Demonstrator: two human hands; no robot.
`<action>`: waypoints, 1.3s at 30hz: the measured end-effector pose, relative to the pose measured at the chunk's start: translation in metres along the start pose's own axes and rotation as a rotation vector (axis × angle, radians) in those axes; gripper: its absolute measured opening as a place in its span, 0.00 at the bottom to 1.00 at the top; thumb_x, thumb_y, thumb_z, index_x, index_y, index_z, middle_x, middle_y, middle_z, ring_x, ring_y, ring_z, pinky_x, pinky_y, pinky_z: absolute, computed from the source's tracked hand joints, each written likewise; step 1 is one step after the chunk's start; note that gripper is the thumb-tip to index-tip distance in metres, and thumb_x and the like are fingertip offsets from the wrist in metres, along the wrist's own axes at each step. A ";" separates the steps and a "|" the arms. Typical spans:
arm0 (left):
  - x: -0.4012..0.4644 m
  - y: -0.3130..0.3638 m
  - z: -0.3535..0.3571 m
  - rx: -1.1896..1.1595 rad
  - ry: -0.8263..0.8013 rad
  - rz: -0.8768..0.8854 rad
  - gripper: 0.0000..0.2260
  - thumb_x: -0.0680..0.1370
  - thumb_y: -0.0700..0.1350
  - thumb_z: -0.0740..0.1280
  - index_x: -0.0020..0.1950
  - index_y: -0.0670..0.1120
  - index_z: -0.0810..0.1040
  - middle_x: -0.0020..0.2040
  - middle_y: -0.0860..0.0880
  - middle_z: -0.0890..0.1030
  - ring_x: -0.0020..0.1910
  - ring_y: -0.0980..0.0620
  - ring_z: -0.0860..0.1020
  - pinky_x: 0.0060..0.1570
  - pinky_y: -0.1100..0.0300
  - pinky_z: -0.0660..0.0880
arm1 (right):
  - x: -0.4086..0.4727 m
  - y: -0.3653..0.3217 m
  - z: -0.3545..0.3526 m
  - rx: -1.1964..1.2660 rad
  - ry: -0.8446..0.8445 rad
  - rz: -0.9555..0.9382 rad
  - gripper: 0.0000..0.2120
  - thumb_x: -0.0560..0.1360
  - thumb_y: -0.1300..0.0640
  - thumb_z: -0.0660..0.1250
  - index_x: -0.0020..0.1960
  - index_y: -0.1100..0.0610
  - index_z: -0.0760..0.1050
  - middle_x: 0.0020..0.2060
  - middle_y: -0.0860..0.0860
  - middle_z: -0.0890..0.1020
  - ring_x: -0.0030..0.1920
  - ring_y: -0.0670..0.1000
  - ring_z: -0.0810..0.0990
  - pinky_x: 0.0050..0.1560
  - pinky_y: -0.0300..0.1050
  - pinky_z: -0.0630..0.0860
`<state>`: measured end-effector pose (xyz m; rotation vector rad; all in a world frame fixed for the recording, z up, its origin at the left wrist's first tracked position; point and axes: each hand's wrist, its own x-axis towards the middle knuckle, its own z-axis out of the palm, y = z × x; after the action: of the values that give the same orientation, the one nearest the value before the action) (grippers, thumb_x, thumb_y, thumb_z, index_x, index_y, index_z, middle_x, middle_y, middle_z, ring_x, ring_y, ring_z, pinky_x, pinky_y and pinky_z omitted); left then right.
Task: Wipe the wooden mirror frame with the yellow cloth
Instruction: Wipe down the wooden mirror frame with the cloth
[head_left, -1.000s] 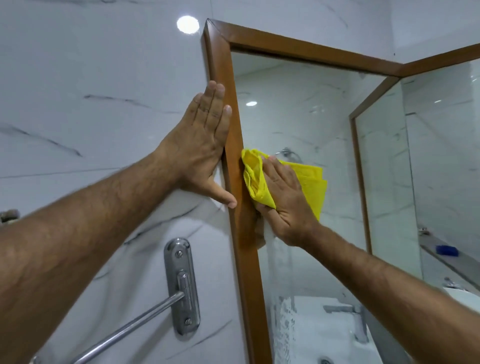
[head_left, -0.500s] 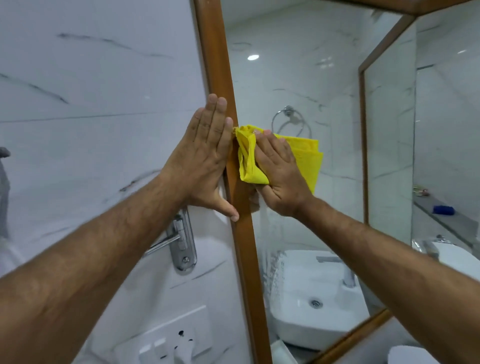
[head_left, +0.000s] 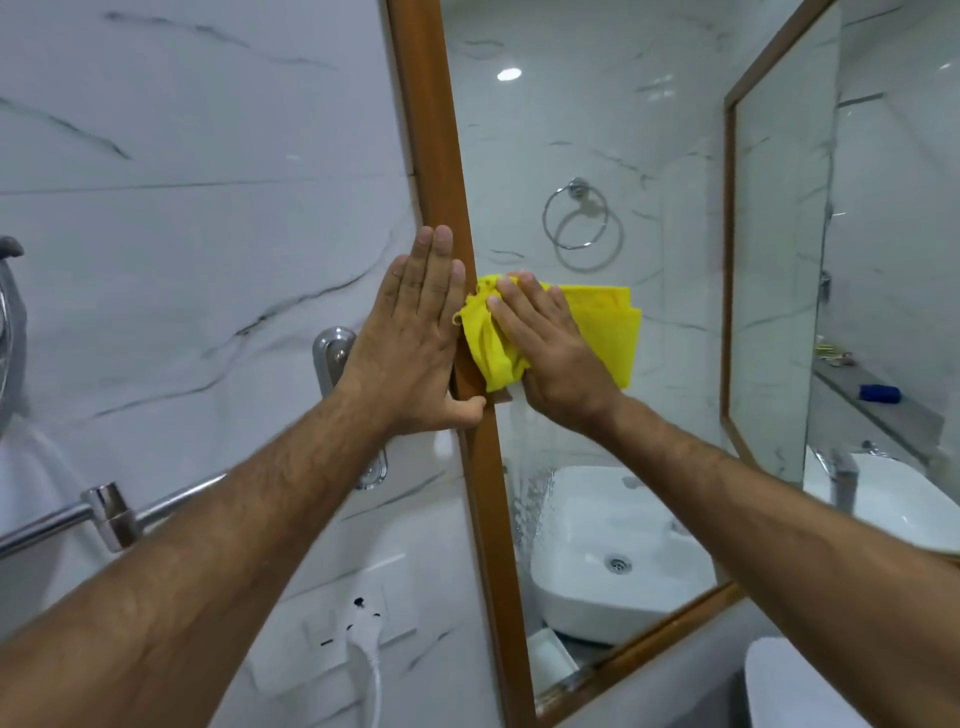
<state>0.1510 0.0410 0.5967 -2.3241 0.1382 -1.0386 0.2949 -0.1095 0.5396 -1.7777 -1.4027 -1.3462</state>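
A: Describe surface and room
B: White marble-pattern wall tile (head_left: 182, 218); chrome towel bar (head_left: 104, 506) at lower left; white socket plate (head_left: 358, 618) with a plug inserted. The mirror glass (head_left: 587, 130) reflects a towel ring and a white basin

A: Condition of the wooden mirror frame (head_left: 431, 130)?
B: Orange-brown, smooth, running steeply from top to bottom corner

A: Location of the yellow cloth (head_left: 602, 322)?
B: Bunched and folded, lying over the frame's inner edge and onto the glass

A: Finger state?
B: Left hand (head_left: 415, 343) flat, fingers extended, holding nothing, thumb across the frame. Right hand (head_left: 550, 348) spread, palm pressing the cloth
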 end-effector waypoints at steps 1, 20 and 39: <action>-0.002 0.003 0.000 0.002 -0.038 -0.019 0.62 0.63 0.75 0.64 0.78 0.34 0.41 0.78 0.30 0.39 0.78 0.33 0.38 0.77 0.40 0.45 | -0.001 0.000 0.002 0.001 0.002 -0.002 0.29 0.74 0.70 0.62 0.75 0.64 0.63 0.75 0.62 0.63 0.77 0.64 0.55 0.75 0.67 0.54; -0.058 0.067 0.036 -0.057 -0.361 -0.144 0.77 0.52 0.78 0.70 0.73 0.34 0.28 0.67 0.32 0.19 0.68 0.34 0.21 0.74 0.41 0.32 | -0.097 -0.018 0.030 -0.008 -0.155 -0.028 0.33 0.70 0.73 0.56 0.75 0.65 0.61 0.75 0.61 0.63 0.77 0.64 0.55 0.76 0.65 0.53; -0.108 0.111 0.078 -0.140 -0.399 -0.164 0.75 0.53 0.76 0.72 0.73 0.33 0.30 0.71 0.31 0.26 0.73 0.32 0.31 0.74 0.39 0.36 | -0.190 -0.053 0.050 -0.040 -0.278 0.059 0.29 0.74 0.72 0.52 0.75 0.66 0.58 0.76 0.62 0.60 0.77 0.62 0.54 0.76 0.62 0.54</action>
<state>0.1467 0.0202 0.4248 -2.6550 -0.1420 -0.6346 0.2689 -0.1300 0.3391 -2.0789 -1.4581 -1.1369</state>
